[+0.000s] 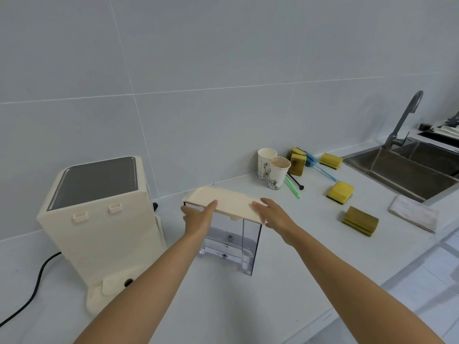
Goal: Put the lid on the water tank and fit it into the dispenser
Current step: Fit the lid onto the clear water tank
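Observation:
A clear plastic water tank (229,242) stands upright on the white counter, in the middle of the view. A cream lid (228,201) lies across its top, slightly tilted. My left hand (198,217) grips the lid's left end, thumb on top. My right hand (275,217) holds the lid's right end, fingers along its edge. The cream water dispenser (99,219) stands to the left of the tank, its back with two clips facing me and its base plate (111,286) sticking out toward me.
A black power cord (37,281) runs off the dispenser to the lower left. Two paper cups (273,170), several yellow sponges (340,192), brushes and a folded cloth (413,216) lie to the right. A steel sink (402,170) with a tap sits at far right.

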Demonstrator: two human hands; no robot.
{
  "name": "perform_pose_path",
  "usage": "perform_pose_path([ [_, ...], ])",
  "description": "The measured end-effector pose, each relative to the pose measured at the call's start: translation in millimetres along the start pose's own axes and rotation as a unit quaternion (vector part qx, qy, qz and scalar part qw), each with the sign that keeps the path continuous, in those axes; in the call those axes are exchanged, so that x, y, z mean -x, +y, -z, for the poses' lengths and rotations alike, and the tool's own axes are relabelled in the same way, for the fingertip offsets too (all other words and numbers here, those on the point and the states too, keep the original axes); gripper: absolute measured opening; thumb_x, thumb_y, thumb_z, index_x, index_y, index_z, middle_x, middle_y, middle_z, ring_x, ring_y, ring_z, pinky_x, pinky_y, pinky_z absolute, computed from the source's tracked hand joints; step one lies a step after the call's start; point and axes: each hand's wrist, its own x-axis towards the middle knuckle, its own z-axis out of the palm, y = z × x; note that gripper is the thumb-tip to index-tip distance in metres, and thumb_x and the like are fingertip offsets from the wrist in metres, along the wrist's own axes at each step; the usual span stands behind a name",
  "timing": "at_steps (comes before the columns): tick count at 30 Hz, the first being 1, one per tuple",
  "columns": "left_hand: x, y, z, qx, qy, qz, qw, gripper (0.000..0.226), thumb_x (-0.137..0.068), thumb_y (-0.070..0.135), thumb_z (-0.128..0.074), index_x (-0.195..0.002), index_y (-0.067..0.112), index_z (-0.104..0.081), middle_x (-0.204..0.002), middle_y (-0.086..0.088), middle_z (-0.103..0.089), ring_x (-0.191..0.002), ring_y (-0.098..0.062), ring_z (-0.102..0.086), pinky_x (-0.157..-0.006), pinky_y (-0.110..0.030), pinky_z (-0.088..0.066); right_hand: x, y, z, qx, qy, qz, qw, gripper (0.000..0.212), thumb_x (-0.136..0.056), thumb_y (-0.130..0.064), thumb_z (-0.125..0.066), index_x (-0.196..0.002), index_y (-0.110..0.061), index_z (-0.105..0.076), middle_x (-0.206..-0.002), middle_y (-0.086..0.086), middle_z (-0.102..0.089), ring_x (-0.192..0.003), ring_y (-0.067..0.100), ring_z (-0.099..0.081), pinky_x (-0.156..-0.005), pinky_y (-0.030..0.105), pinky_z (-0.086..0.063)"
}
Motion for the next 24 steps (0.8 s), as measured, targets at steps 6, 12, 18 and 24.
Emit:
perform_pose_path([
  [6, -8, 2, -4, -0.038, -0.007, -0.004, 0.999, 0.094, -0.087, 0.037, -0.053, -0.144, 0.007, 0.016, -0.154, -0.017, -0.017, -0.137, -0.034, -0.029, -0.108, -0.043, -0.029, -1, -5, -3, -0.01, -0.021, 0.012, 1.0, 0.023, -0.091, -0.025, -0.047, -0.11, -0.011, -0.049, -0.104, 0.004, -0.049, -0.093, 0.016, -0.046, -0.097, 0.037, -0.043],
  [12, -22, 7, 1, -0.059, -0.042, -0.018, 0.997, 0.08, -0.09, 0.035, -0.049, -0.145, 0.005, 0.002, -0.151, -0.015, -0.027, -0.136, -0.031, -0.032, -0.109, -0.039, -0.029, 2, -1, -9, 0.021, -0.008, 0.001, 1.0, 0.026, -0.086, -0.029, -0.054, -0.101, -0.009, -0.048, -0.097, 0.003, -0.049, -0.088, 0.018, -0.046, -0.079, 0.031, -0.04],
  [18, -26, 14, 3, -0.091, -0.082, -0.072, 0.99, 0.046, -0.093, 0.02, -0.042, -0.136, 0.008, -0.032, -0.138, -0.011, -0.049, -0.125, -0.026, -0.045, -0.091, -0.028, -0.032, 11, 3, -18, 0.052, -0.002, 0.007, 0.999, 0.03, -0.081, -0.035, -0.058, -0.082, -0.009, -0.043, -0.086, 0.007, -0.051, -0.077, 0.021, -0.045, -0.07, 0.033, -0.037],
  [24, -25, 24, 1, -0.134, -0.079, -0.089, 0.984, 0.034, -0.093, 0.017, -0.041, -0.123, 0.0, -0.049, -0.128, -0.018, -0.056, -0.107, -0.028, -0.053, -0.085, -0.029, -0.035, 22, 0, -29, 0.041, 0.005, 0.036, 0.999, 0.026, -0.079, -0.026, -0.062, -0.068, -0.006, -0.052, -0.07, 0.016, -0.056, -0.056, 0.021, -0.052, -0.062, 0.031, -0.045],
])
